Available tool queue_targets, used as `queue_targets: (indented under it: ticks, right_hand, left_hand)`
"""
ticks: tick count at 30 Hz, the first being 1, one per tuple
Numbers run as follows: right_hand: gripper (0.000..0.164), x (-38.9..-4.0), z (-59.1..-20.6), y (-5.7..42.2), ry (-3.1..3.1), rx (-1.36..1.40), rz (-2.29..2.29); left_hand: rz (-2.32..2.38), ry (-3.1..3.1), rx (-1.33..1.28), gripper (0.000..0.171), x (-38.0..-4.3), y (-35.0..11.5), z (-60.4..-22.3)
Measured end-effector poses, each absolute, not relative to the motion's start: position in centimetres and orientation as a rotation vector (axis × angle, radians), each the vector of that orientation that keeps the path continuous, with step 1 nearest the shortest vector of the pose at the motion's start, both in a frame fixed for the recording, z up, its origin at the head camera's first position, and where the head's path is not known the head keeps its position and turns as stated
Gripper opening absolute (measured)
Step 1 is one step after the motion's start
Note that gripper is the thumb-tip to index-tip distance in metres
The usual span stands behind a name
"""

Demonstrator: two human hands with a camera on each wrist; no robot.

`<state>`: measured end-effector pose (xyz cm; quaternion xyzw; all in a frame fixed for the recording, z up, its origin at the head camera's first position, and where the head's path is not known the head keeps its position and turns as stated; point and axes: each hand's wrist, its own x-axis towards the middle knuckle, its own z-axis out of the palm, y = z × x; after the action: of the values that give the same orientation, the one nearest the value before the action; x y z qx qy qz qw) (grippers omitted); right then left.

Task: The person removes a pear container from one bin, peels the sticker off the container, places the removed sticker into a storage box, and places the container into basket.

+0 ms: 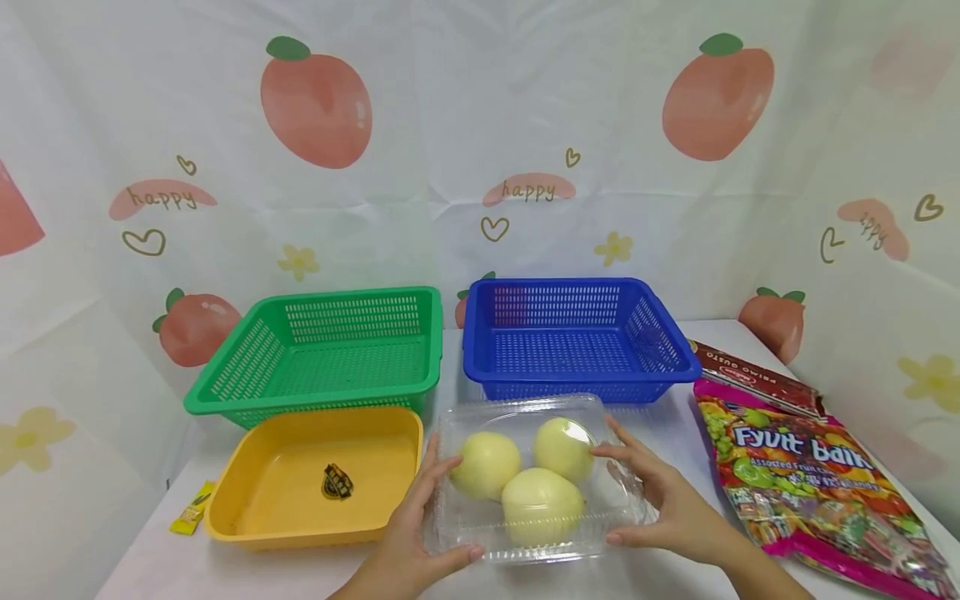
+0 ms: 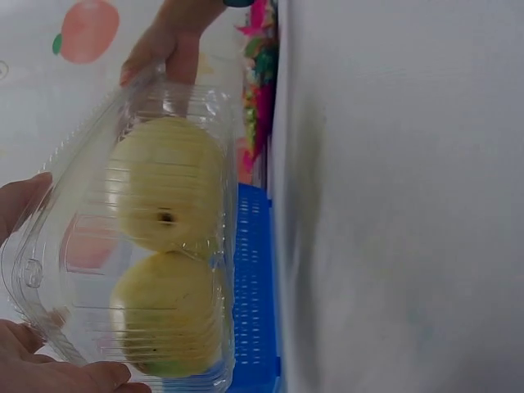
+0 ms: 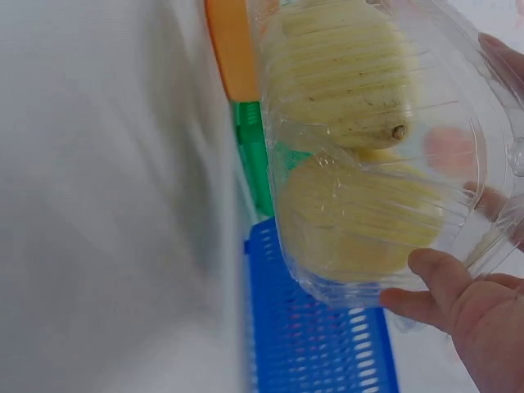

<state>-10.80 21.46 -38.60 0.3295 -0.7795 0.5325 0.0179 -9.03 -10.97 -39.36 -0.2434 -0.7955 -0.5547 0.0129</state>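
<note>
Both hands hold a clear plastic clamshell box [image 1: 480,533] with three round, pale yellow fruits [image 1: 543,508] inside. My left hand [image 1: 405,533] grips its left side, thumb along the near edge and fingers against the wall. At the opposite side, my right hand [image 1: 671,508] pinches the box between thumb and fingers. The lid is down over the fruits. In the left wrist view, a dark spot marks one fruit [image 2: 168,184]. The right wrist view shows fingers [image 3: 442,278] pressed to the ribbed wall, with the box raised over the white tabletop [image 3: 98,196].
Behind the box stands a blue basket [image 1: 585,390], with a green basket [image 1: 322,400] to its left. A yellow tray [image 1: 300,533] holds a small dark wrapper [image 1: 337,482]. A yellow packet [image 1: 193,507] lies far left; a candy bag [image 1: 810,475] and a brown packet [image 1: 757,379] lie right.
</note>
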Motion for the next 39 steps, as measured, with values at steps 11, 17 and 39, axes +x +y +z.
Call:
queue_targets:
  ticks: [11,17,39]
  right_hand:
    - [0.071,-11.9,-36.3,20.1,-2.435,1.027,1.618]
    - [0.067,-12.8,-34.9,19.1,-2.494,0.965,1.587]
    - [0.065,-18.6,-31.0,14.3,-2.485,0.953,1.673]
  left_hand:
    - [-1.689,-2.477,-0.732,0.081,-9.4,-12.4,-36.5]
    - [-1.663,-2.524,-0.681,0.08,-9.9,-13.3,-35.0]
    - [-1.45,-2.576,-0.549,0.064,-14.7,-17.4,-30.5]
